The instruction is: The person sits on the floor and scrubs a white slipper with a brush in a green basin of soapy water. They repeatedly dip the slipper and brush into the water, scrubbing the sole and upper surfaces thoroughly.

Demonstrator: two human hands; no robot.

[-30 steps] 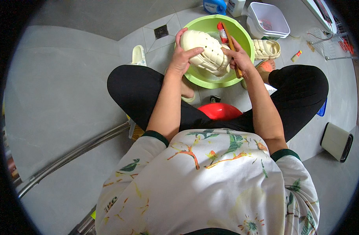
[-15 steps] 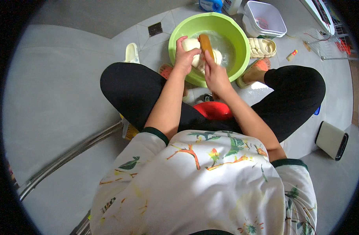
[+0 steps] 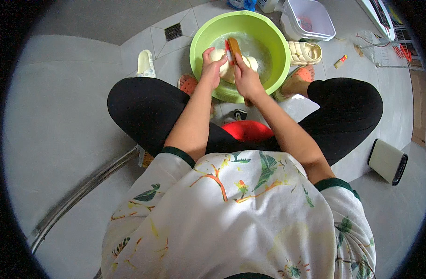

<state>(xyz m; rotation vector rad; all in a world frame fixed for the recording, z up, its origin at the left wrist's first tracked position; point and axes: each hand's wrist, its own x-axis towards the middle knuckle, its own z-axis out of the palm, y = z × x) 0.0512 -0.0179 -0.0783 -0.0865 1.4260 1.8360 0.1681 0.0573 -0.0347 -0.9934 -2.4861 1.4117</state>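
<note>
Inside a lime-green basin (image 3: 279,69) with cloudy water, a puffy cream clog (image 3: 227,73) is held tilted above the bottom. My left hand (image 3: 212,72) is closed around its left side, thumb on top. In my right hand (image 3: 248,83) is a long wooden scrub brush (image 3: 234,47), gripped by the handle. Its red and white bristles lie against the clog, though the contact is partly hidden by the brush's back. The handle's near end sticks out below my right hand.
Right of the basin lies another cream clog (image 3: 306,53), near a clear plastic tub (image 3: 310,23). At left are a white shoe (image 3: 146,64) and a floor drain (image 3: 173,31). A red bowl-like object (image 3: 248,131) sits between my legs. A metal rail (image 3: 78,195) runs at lower left.
The whole view has shifted a little. My right hand has moved slightly forward with the brush, which now leans more, so its red and white bristles show. My left hand keeps its hold on the clog.
</note>
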